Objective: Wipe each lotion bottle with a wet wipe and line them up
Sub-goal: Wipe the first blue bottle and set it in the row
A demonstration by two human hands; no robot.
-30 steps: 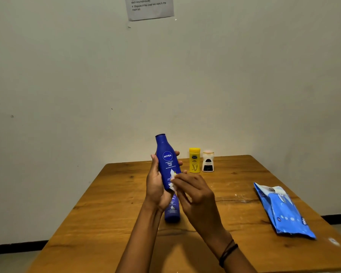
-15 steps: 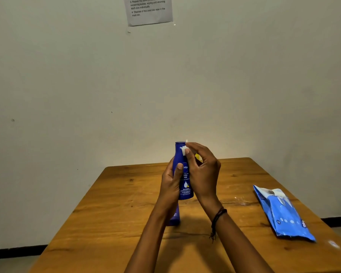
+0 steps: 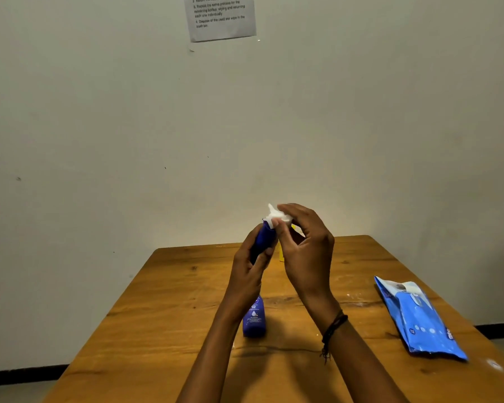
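Wall notice reads "used wet wipe".

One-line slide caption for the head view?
Left hand holds a blue lotion bottle while the right hand presses a wet wipe on its top.

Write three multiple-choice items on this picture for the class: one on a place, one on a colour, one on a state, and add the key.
1. Where does the wipes pack lie?
A. on the floor
B. on the table, to the person's right
C. on a shelf

2. What colour is the bottle that the left hand grips?
A. yellow
B. green
C. blue

3. What is the right hand doing?
A. pinching the wet wipe at the bottle's top
B. lying flat on the table
C. lifting the pack

Key: 1 B, the pack lies flat on the wood near the right edge. 2 C, the body between the fingers is dark blue. 3 A, white wipe shows at its fingertips over the bottle's top.
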